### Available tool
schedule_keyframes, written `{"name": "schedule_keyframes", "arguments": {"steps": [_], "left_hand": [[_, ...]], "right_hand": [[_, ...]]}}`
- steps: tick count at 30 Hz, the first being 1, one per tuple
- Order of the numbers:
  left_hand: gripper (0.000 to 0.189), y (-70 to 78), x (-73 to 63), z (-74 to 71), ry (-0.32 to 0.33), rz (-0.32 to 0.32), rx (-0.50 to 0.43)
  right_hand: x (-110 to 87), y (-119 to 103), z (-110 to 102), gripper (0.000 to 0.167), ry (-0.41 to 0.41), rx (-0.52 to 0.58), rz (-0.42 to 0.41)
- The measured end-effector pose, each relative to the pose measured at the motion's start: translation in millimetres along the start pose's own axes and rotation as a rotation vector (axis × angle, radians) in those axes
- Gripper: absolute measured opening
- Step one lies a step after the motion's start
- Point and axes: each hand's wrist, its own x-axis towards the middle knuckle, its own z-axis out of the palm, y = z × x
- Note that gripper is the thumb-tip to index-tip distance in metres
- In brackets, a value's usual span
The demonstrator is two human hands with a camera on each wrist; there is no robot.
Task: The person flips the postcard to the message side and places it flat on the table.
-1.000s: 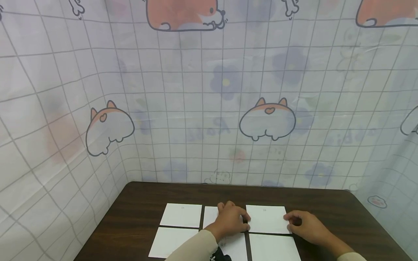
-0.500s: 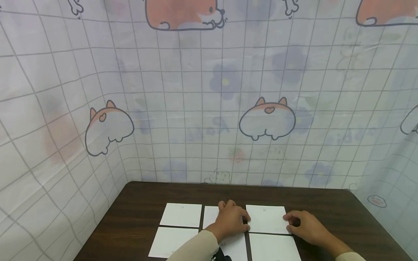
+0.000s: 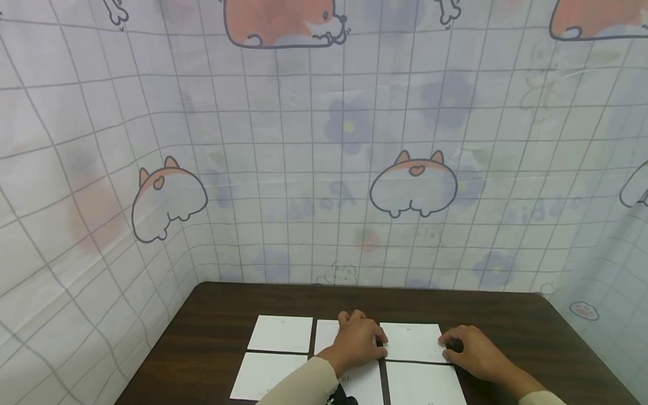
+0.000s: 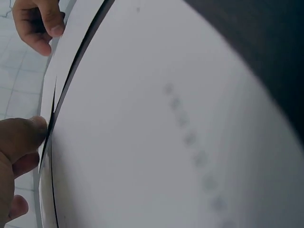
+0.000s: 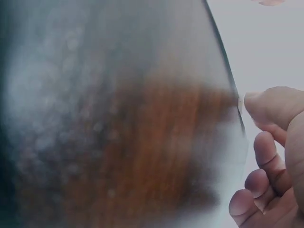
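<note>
On the dark table lie several white paper cards in two rows. The far right card [image 3: 412,341] lies between my two hands, with a small printed mark near its far edge. My left hand [image 3: 354,340] reaches over the far middle card [image 3: 325,333], hiding much of it, and its thumb and finger hold the left edge of the far right card. On the other side my right hand [image 3: 473,351] holds that card's right edge with thumb and index finger. The right wrist view shows the thumb [image 5: 266,104] at the edge, other fingers curled below.
A far left card [image 3: 280,333] and near left card [image 3: 270,374] lie left of my sleeve. The near right card [image 3: 424,385] borders the held one across a narrow dark gap. A patterned curtain [image 3: 304,236] hangs behind the brown table [image 3: 293,298].
The far edge of the far right card has come down and toward me, so the card looks shorter. Its near edge and both hands have hardly moved.
</note>
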Motion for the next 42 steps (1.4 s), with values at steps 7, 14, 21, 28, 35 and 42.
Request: {"name": "schedule_keyframes", "arguments": {"steps": [7, 14, 21, 28, 35, 42], "left_hand": [[0.008, -4.8, -5.3, -9.0, -0.012, 0.026, -0.099], [0.013, -15.2, -10.9, -26.2, 0.045, 0.063, -0.152], [0.024, -28.9, -19.1, -39.2, 0.059, 0.065, -0.130], [0.032, -42.9, -33.3, -53.1, 0.041, 0.036, -0.109], [0.043, -61.9, -50.9, -67.3, 0.016, -0.033, -0.114], [0.042, -83.7, -71.4, -82.4, 0.033, -0.089, -0.049]], "right_hand": [[-4.6, -1, 0, 0.015, 0.088, 0.019, 0.048], [-6.6, -8, -7, 0.021, 0.144, -0.004, 0.049], [-7.5, -14, -10, 0.032, 0.150, -0.008, 0.027], [-11.8, -18, -16, 0.050, 0.181, -0.050, 0.008], [-15.9, -12, -19, 0.063, 0.161, -0.077, 0.008], [-20.9, -11, -22, 0.064, 0.161, -0.166, 0.012]]}}
